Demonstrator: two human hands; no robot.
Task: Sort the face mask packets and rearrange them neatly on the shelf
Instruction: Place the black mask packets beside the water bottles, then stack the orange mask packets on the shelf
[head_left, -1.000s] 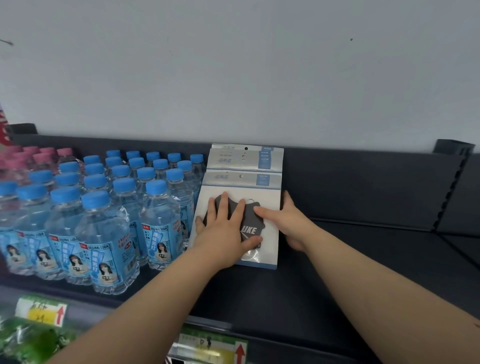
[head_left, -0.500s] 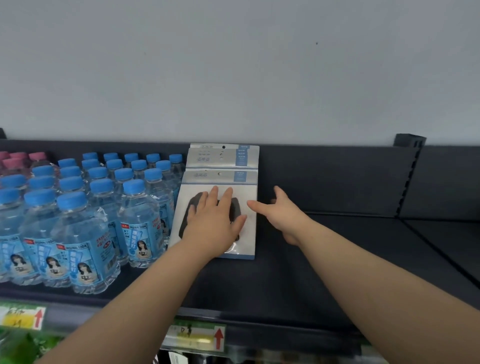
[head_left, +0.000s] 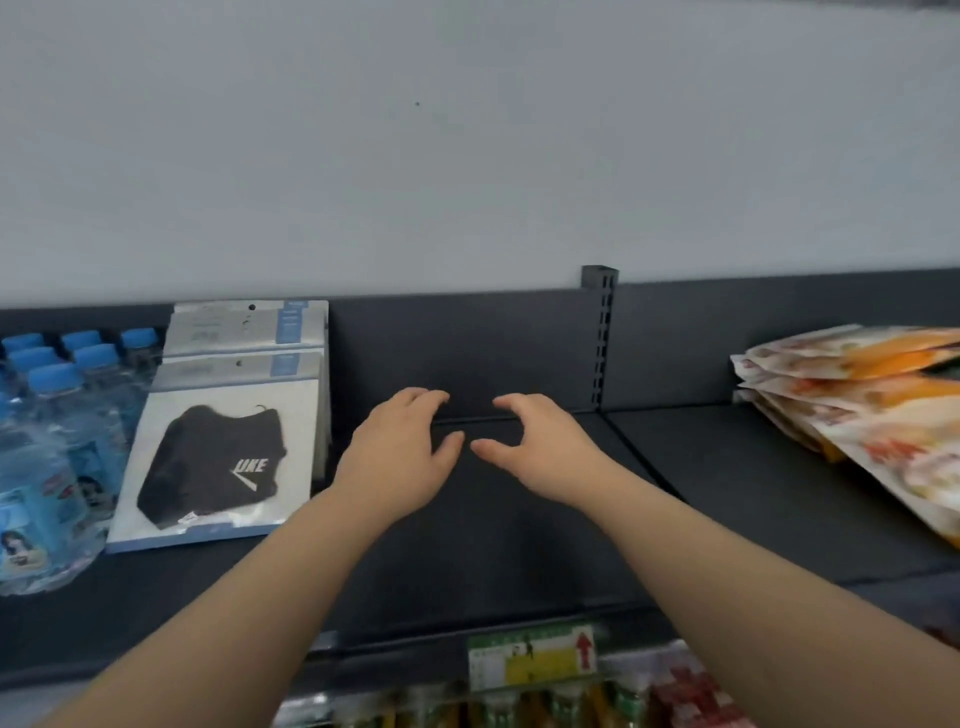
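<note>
A stack of face mask packets (head_left: 223, 457) lies flat on the dark shelf (head_left: 493, 561), left of centre; the top packet is white with a black mask showing. A second stack of packets (head_left: 249, 325) stands behind it against the back panel. My left hand (head_left: 400, 452) hovers over bare shelf to the right of the packets, fingers loosely curved, holding nothing. My right hand (head_left: 540, 447) hangs close beside it, thumb toward the left hand, also holding nothing. Neither hand touches a packet.
Blue-capped water bottles (head_left: 57, 441) crowd the shelf's left end, touching the packets' left edge. Orange and white snack bags (head_left: 872, 415) are piled at the right, past a slotted upright post (head_left: 600, 338). A price tag (head_left: 530, 660) hangs on the shelf's front rail.
Both hands have let go of the front mask packets and moved right over bare shelf. The view has swung right, bringing the snack bags in.
</note>
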